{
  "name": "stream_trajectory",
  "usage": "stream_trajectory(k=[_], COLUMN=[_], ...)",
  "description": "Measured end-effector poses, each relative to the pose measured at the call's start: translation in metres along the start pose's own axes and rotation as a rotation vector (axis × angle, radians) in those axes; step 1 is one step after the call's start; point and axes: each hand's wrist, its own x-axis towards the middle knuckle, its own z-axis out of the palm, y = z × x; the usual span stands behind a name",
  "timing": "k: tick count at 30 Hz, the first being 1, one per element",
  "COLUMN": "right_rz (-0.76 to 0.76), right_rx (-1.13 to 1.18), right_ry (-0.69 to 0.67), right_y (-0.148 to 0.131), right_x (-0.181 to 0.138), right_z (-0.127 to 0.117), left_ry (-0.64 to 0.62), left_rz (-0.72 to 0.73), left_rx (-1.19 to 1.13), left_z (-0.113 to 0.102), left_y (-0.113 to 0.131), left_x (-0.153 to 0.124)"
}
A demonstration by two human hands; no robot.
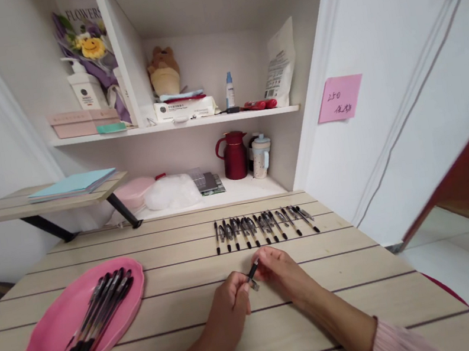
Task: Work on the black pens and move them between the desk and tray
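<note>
Both my hands meet over the middle of the wooden table (289, 340). My left hand (230, 308) and my right hand (280, 272) are closed on one black pen (253, 271), each pinching an end; part of the pen is hidden by the fingers. Just beyond them lies a row of several black pens (263, 227), side by side. A pink oval tray (55, 340) at the left holds several more black pens (98, 315) in a bundle.
Behind the table a low shelf carries a red jug (235, 155), a pale cup (261, 156) and a plastic bag (172, 192). A side shelf (6, 209) with a blue folder juts in at the left. A white wall with a pink note (339, 98) is on the right.
</note>
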Motion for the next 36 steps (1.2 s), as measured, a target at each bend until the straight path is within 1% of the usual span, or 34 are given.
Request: stream_trajectory(k=[3,6,9,13,16,19,21,24,26,30,33,36], right_rz=[0.027,0.017,-0.004,0.013,0.016,-0.013,-0.014,0.021,0.027,-0.019,-0.056,-0.103], right_rx=[0.069,0.041,0.015,0.078,0.089,0.035,0.037,0.1,0.11,0.029,-0.041,-0.201], right_ry=[-0.01,-0.004,-0.029,-0.064,-0.037,0.012,0.0,-0.059,-0.065,-0.015,-0.009,-0.035], right_y=[-0.001,-0.002,-0.002,-0.002,-0.001,0.002,0.002,0.001,0.001,0.002,0.005,0.008], right_x=[0.0,0.0,0.0,-0.003,-0.003,-0.002,-0.002,-0.003,-0.003,-0.001,0.001,0.001], right_z=[0.0,-0.001,-0.001,0.001,0.002,0.002,0.002,0.002,0.002,0.0,-0.002,-0.001], left_ry=[0.013,0.017,0.025,0.004,-0.013,-0.012,-0.003,-0.005,-0.006,0.02,0.031,0.087], left_rz=[-0.011,0.008,0.047,0.041,0.013,0.05,0.063,0.014,-0.008,0.042,0.082,0.042], left_rx=[-0.008,0.006,0.038,0.008,-0.029,0.005,0.013,-0.035,-0.047,0.021,0.085,0.054], left_z=[0.0,-0.001,-0.001,0.0,0.001,0.0,-0.001,0.0,0.001,0.0,-0.002,-0.004], left_y=[0.0,0.0,0.0,-0.003,-0.003,-0.002,-0.001,-0.003,-0.005,-0.005,-0.002,-0.002], left_x=[0.001,0.0,-0.001,-0.001,0.0,-0.001,-0.001,0.001,0.002,0.0,-0.001,0.001])
